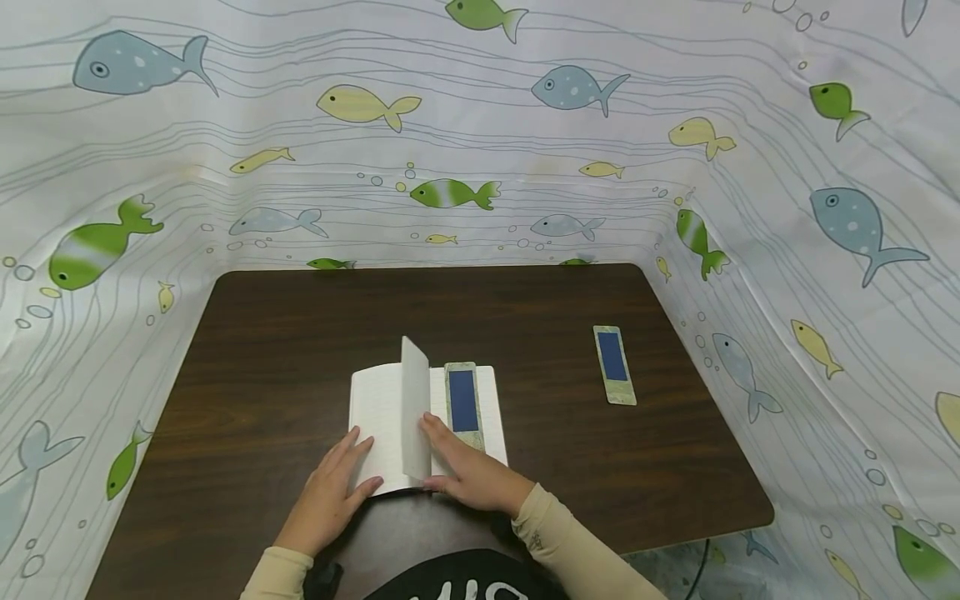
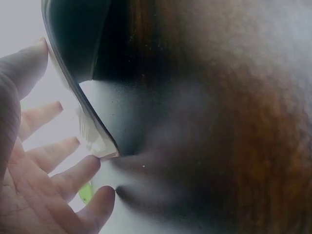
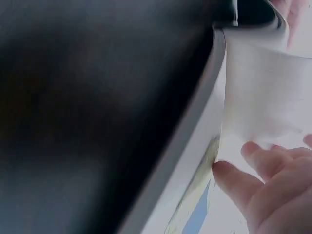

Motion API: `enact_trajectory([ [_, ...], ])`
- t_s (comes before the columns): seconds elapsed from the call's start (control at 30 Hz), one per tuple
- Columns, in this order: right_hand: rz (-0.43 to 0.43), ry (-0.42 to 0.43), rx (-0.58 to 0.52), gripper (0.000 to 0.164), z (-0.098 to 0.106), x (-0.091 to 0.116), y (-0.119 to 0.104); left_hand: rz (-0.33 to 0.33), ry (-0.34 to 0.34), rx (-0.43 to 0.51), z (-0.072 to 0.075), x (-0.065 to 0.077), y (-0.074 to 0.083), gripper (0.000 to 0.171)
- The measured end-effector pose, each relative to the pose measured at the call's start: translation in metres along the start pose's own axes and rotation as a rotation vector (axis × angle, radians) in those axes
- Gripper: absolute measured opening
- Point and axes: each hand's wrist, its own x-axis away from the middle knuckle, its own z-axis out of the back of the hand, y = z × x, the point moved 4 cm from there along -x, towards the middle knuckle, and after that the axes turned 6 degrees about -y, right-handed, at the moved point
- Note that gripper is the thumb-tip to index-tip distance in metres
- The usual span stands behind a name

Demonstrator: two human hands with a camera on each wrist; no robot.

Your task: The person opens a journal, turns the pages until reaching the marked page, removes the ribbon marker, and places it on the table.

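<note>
An open notebook with lined white pages lies near the table's front edge. One or more of its leaves stand upright near the middle. On the right-hand page is a narrow pale green card with a dark blue rectangle. My left hand lies at the notebook's lower left, fingers spread along its edge. The right hand reaches across the card's lower end, its fingertips at the raised leaf. In the right wrist view, extended fingers lie beside the card and the raised leaf.
A second green card with a blue rectangle lies on the right of the brown table. A white curtain printed with fish surrounds the table's back and sides. A dark cable hangs beyond the front right edge.
</note>
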Motion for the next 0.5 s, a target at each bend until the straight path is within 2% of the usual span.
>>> enact_trajectory([
  [0.17,0.095,0.008,0.297,0.064,-0.009,-0.007,-0.010,-0.042,0.064,0.026,0.003,0.001,0.001,0.060],
  [0.27,0.122,0.021,0.419,0.060,-0.014,-0.010,-0.012,-0.028,0.104,0.064,0.006,-0.001,0.000,0.055],
  [0.33,0.123,0.020,0.460,0.059,-0.017,-0.011,-0.013,0.000,0.126,0.091,0.007,-0.001,-0.002,0.049],
  [0.43,0.104,0.006,0.460,0.059,-0.018,-0.012,-0.014,0.043,0.146,0.164,0.009,-0.001,-0.004,0.045],
  [0.5,0.094,-0.001,0.465,0.059,-0.019,-0.013,-0.015,0.043,0.144,0.205,0.009,-0.001,-0.005,0.046],
])
